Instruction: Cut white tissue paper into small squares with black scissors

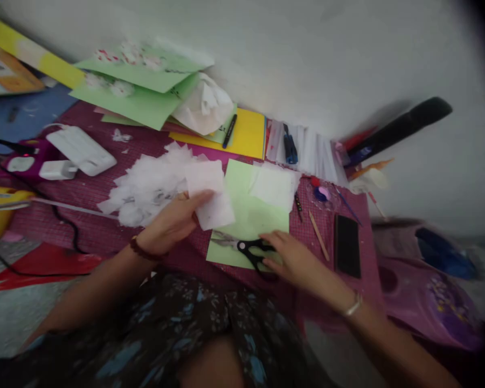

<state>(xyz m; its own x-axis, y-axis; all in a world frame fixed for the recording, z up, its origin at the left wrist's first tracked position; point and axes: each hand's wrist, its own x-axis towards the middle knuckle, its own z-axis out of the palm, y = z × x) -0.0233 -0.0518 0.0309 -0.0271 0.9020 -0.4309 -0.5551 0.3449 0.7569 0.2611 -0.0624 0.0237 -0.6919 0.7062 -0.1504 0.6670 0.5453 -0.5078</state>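
My left hand pinches a small stack of thin white paper between thumb and fingers, raised over the left edge of a light green sheet. At the sheet's near side, my right hand has its fingers at the black handles of a pair of scissors. The blades point left and look slightly parted. Another pile of white paper squares rests on the sheet's upper right. Left of the sheet spreads a loose heap of cut white paper pieces, partly behind my left hand.
Along the wall lie green cards with paper flowers, a marker and a box cutter. To the right are a wooden stick and a dark phone-like slab. A power strip and white charger stand left.
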